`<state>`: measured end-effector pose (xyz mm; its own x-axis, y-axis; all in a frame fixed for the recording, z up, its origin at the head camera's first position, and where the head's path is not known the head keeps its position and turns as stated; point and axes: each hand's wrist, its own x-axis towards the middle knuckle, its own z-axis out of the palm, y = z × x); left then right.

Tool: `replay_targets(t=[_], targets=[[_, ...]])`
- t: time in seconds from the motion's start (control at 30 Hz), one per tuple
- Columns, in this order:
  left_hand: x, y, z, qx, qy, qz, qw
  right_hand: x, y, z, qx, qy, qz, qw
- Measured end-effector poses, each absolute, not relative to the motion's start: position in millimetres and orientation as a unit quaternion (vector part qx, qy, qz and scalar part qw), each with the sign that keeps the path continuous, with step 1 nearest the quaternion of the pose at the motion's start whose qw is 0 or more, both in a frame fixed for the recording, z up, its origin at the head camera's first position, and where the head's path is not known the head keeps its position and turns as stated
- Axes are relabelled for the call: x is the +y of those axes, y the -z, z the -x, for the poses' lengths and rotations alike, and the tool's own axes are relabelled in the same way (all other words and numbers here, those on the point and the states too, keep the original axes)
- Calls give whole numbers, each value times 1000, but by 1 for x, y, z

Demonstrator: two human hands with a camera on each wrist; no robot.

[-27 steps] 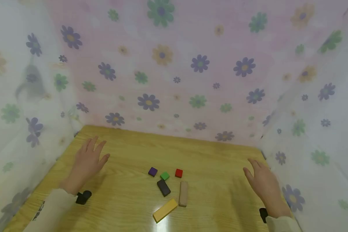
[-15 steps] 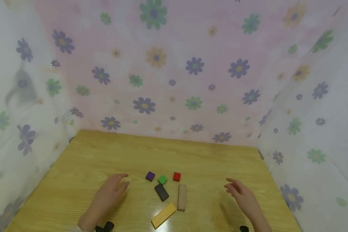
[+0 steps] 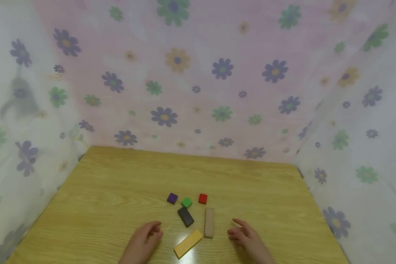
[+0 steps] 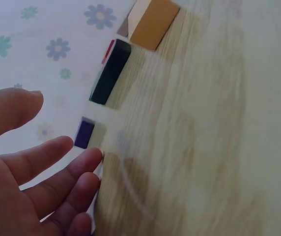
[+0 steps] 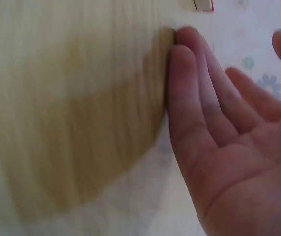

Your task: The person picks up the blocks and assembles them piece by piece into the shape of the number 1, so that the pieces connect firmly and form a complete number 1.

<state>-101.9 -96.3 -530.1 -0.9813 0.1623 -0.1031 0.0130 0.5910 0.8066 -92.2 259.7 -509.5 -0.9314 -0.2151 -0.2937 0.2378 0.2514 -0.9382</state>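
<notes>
Several wooden blocks lie on the table between my hands. At the back of the group are a purple block point(image 3: 172, 198), a green block point(image 3: 186, 202) and a red block point(image 3: 202, 198). A black block point(image 3: 186, 216) almost meets the green one, and a natural wood block point(image 3: 209, 223) stretches to its right. Closest to me lies a yellow block point(image 3: 188, 244), slanted. My left hand point(image 3: 142, 242) hovers left of the yellow block, fingers relaxed and holding nothing. On the other side, my right hand point(image 3: 247, 240) is right of the wood block, fingers loosely extended, also holding nothing.
The wood-grain table point(image 3: 135, 176) is enclosed by a flower-printed cloth point(image 3: 198, 73) at the back and on both sides. A grey shadow shows through the cloth on the left.
Both hands have come inward and toward me from the table's two sides, and now flank the blocks. The blocks keep their places; the head view has shifted slightly.
</notes>
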Motion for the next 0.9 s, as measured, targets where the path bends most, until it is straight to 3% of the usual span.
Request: replay_targets(t=[0.33,0.63,0.9], targets=[[-73,541,92,918,-381,-107,23,215,517,98,771,615,-11,164],[-61,539,95,912,-358,-175,102,184,525,96,705,690,-105,125],[-57,544,95,906,-361,-195,99,157,520,97,744,657,-71,101]])
